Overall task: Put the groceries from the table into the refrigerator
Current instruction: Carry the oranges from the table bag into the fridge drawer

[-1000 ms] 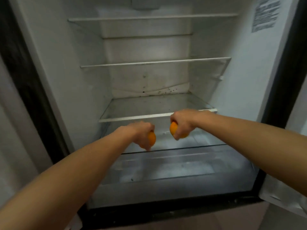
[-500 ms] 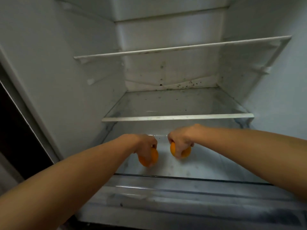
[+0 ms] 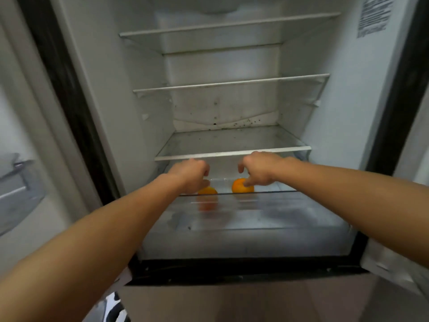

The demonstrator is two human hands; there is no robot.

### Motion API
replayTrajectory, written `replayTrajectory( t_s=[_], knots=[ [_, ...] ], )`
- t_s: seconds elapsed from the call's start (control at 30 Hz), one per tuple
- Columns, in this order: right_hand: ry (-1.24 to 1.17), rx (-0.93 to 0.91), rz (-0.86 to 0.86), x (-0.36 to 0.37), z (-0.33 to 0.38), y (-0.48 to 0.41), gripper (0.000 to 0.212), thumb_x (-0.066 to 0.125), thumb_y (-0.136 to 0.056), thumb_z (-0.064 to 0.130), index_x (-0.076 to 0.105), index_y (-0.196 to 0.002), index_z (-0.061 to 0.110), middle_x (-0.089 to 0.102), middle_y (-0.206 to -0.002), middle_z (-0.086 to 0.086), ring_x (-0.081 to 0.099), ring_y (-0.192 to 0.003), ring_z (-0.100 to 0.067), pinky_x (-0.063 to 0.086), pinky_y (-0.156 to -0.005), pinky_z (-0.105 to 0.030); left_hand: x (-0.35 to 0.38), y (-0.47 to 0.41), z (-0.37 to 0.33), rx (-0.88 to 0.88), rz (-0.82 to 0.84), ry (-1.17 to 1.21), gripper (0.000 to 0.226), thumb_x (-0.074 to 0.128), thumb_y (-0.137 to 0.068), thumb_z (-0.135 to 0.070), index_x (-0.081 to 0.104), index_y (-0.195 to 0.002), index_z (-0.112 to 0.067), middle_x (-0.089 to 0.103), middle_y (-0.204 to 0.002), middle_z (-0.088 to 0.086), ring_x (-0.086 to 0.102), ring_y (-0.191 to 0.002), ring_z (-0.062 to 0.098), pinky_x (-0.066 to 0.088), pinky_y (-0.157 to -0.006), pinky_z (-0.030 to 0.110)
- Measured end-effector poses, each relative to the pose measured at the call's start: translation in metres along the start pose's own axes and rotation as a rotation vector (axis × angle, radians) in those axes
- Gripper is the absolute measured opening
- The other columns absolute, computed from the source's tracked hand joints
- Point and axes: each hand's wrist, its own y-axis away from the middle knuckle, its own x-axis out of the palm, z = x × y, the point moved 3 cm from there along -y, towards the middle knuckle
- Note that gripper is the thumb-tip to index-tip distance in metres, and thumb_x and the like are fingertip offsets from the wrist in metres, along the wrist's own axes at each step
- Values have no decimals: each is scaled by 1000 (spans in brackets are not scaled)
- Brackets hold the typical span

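Two oranges lie on the lowest glass level of the open refrigerator (image 3: pixel 111 94), under the bottom shelf (image 3: pixel 232 154). The left orange (image 3: pixel 207 191) sits just below my left hand (image 3: pixel 190 174), half hidden by it. The right orange (image 3: pixel 240 185) sits beside my right hand (image 3: pixel 260 168), whose fingertips hang just at its top. Both hands hover with loosely curled fingers and hold nothing. The left orange's reflection shows in the glass cover (image 3: pixel 243 212) in front.
Three bare glass shelves rise above the hands. A clear crisper drawer (image 3: pixel 243 242) fills the bottom of the compartment. The open door with a bin (image 3: pixel 18 182) stands at the left, a dark door seal (image 3: pixel 401 89) at the right.
Both hands have let go of the oranges, which now rest on the lowest level. The hands have lifted slightly and the camera has pulled back.
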Motion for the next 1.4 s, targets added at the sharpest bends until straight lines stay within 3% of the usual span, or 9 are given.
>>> replayTrajectory(
  t_s=[0.27,0.47,0.7,0.9,1.0,1.17,1.4],
  knots=[
    [72,-54,-349,-35,36,75,34,55,-88,38,59,-120,27,66,-112,-4,61,-100,-28,51,-81,-39,-38,108,-12,33,-331,-81,28,50,-92,-33,57,-113,-15,63,-111,9,58,-102,33,47,-77,37],
    [41,-200,-417,-33,84,112,32,52,-91,39,58,-119,25,65,-112,-1,60,-99,-24,50,-79,-38,-37,197,-19,-22,-397,-122,28,46,-94,-33,52,-115,-16,59,-112,7,59,-99,31,43,-70,38],
    [-26,-485,-385,19,143,163,32,51,-90,40,59,-118,25,64,-117,0,60,-104,-25,47,-81,-34,16,312,-26,-281,-335,-31,24,46,-94,-32,54,-110,-16,62,-105,6,61,-90,31,51,-70,41],
    [-129,-743,-293,81,233,225,28,51,-89,38,59,-112,25,63,-109,1,60,-98,-23,47,-74,-35,76,449,-57,-546,-98,-58,32,47,-94,-36,52,-121,-20,59,-120,2,58,-108,26,51,-78,38],
    [-180,-909,-281,92,297,267,26,52,-89,36,59,-111,23,63,-110,0,59,-100,-25,40,-71,-32,82,527,-60,-707,-21,-58,36,46,-95,-38,50,-126,-20,56,-125,2,56,-110,26,50,-84,40],
    [-202,-1155,-281,98,403,353,35,50,-92,40,57,-123,25,62,-120,1,59,-106,-24,45,-82,-35,70,666,-69,-936,-34,-108,33,46,-95,-36,52,-123,-18,58,-117,1,58,-102,25,46,-76,36],
    [-203,-1433,-306,80,546,502,35,50,-94,40,55,-124,23,61,-120,2,59,-106,-23,47,-83,-34,50,873,-101,-1249,-17,-130,19,50,-93,-34,56,-103,-19,60,-99,-1,57,-81,16,48,-67,32]
  ],
)
